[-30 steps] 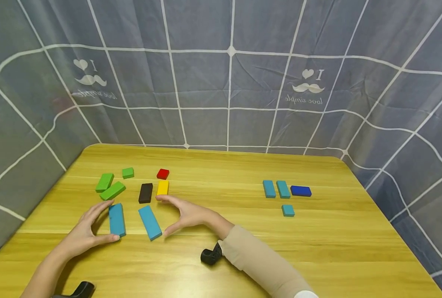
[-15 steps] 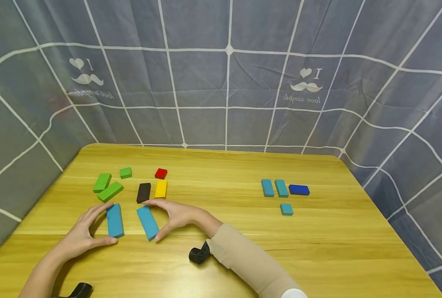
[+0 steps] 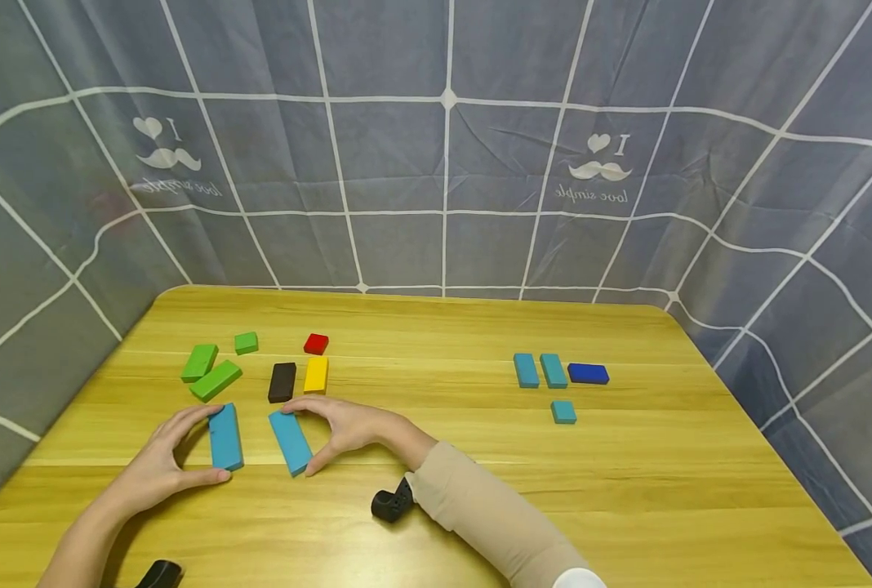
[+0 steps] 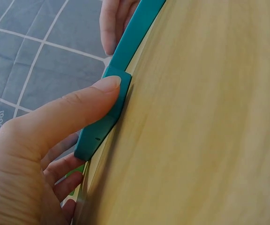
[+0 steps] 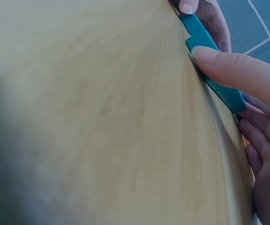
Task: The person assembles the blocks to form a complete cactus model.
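In the head view, my left hand point(image 3: 149, 471) spans a long light blue block point(image 3: 226, 438), thumb at its near end and fingers at its far end. My right hand point(image 3: 355, 426) holds a second light blue block point(image 3: 291, 443) the same way, from the right. That one lies slanted, a small gap away from the first. From the left wrist, the thumb point(image 4: 93, 98) presses the end of the left block point(image 4: 100, 129). The right wrist view shows the other thumb point(image 5: 228, 65) against the right block point(image 5: 228, 96), with its fingertips at the far end.
Beyond the hands lie several green blocks point(image 3: 215, 380), a black block point(image 3: 282, 382), a yellow block point(image 3: 316, 376) and a red block point(image 3: 316, 344). Farther right are smaller light blue blocks point(image 3: 527, 371) and a dark blue block point(image 3: 588, 373). A grey curtain point(image 3: 392, 163) backs the wooden table point(image 3: 436, 327).
My right hand has moved left from beside the slanted block and taken hold of its two ends. The left hand stays at its block. The head view has shifted slightly.
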A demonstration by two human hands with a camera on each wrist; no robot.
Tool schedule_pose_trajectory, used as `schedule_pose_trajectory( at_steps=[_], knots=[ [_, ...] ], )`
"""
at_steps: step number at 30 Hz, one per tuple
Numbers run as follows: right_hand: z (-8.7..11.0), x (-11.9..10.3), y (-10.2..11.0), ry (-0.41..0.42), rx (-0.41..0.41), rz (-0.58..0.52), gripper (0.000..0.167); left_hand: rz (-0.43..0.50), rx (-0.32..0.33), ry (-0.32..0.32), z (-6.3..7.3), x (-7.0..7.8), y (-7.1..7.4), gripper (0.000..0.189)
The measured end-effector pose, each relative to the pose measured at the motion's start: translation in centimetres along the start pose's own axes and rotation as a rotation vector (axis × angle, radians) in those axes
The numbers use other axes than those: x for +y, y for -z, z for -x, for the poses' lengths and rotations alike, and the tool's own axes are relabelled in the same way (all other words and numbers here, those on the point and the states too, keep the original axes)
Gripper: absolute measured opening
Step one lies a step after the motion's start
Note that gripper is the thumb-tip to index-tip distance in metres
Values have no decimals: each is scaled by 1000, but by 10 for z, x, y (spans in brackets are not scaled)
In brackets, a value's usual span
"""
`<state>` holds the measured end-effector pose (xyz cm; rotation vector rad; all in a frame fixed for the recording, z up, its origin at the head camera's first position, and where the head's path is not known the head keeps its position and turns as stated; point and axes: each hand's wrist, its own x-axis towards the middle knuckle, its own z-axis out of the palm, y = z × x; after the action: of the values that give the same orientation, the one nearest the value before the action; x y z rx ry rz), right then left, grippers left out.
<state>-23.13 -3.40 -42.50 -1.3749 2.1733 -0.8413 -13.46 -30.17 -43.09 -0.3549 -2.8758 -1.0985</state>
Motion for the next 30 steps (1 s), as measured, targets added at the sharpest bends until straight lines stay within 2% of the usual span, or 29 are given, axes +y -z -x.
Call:
schedule_pose_trajectory(
  at_steps=[6,11,15,22,30],
  knots=[
    [3,-1,-3,-9,54,-25,87,-3,-5,15,1,0,0,90],
    [15,0,-2,-11,145,-143,84,-7,1,11,0,0,0,89],
    [31,2,0,-38,223,-219,84,4,9,-1,0,0,0,89],
    [71,9,2,-119,318,-271,87,0,10,-1,1,0,0,89],
    [116,16,-1,-171,384,-263,87,1,3,3,0,-1,1,89]
  ],
)
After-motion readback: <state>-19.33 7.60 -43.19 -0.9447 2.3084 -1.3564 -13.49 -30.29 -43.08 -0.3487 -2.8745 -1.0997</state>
